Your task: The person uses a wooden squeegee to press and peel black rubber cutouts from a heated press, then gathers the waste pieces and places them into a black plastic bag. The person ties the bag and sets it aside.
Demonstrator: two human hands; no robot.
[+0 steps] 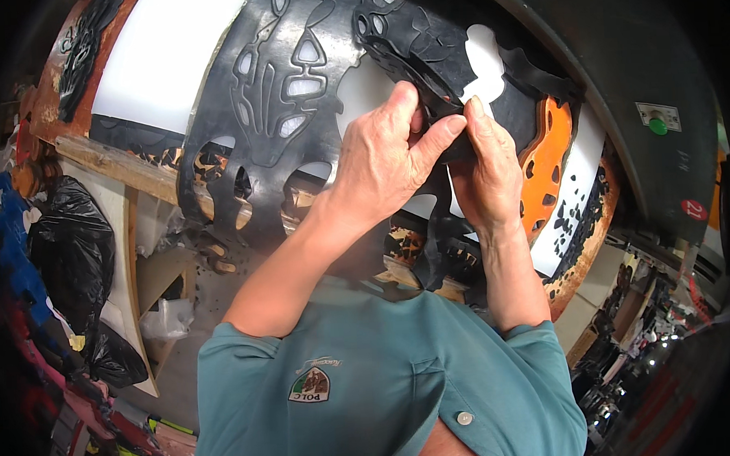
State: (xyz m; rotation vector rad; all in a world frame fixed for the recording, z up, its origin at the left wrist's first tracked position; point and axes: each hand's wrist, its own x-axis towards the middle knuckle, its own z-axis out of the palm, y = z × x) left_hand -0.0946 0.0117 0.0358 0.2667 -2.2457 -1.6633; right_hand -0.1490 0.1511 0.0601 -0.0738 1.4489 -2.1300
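Observation:
Both hands are in front of my chest, over the work surface. My left hand (378, 154) pinches a black rubber cut-out piece (411, 67), its thumb pointing toward the other hand. My right hand (490, 165) is closed at the same piece's near end, its fingertips close to the left thumb. The piece stands tilted up from a large black rubber sheet (279, 36). That sheet has sole-like outlines and several openings, and its near edge hangs in torn strips. An orange perforated plate (551, 159) lies to the right of my right hand. My hands hide part of the sheet.
A white board (170, 53) lies at the left, beside a wooden edge (122, 165). Small black scraps (572, 211) are scattered at the right. A dark machine body with a green button (658, 125) rises at the right. Black plastic bags (72, 233) are at the lower left.

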